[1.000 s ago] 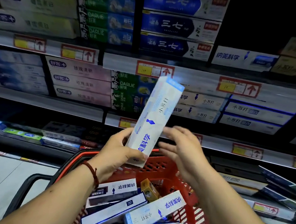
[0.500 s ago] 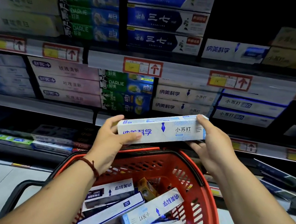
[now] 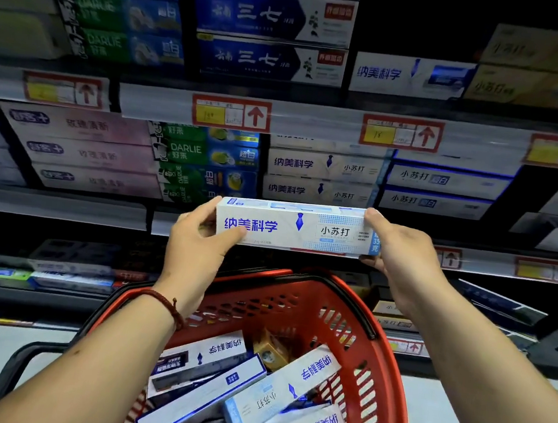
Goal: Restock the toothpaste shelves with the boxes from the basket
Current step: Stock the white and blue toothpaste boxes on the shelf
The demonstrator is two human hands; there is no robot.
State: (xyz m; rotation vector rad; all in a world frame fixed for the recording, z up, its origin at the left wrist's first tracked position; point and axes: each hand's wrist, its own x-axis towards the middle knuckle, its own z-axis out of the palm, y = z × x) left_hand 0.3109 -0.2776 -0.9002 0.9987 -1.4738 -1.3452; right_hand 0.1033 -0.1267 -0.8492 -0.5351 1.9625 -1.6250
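While your left hand (image 3: pixel 198 242) and right hand (image 3: pixel 401 258) grip opposite ends of the long white-and-blue cardboard toothpaste box (image 3: pixel 298 228), level above the red plastic basket (image 3: pixel 299 303), align it with the matching shelved boxes (image 3: pixel 320 178).

White box (image 3: pixel 298 227) with blue lettering; red perforated basket (image 3: pixel 388 367)
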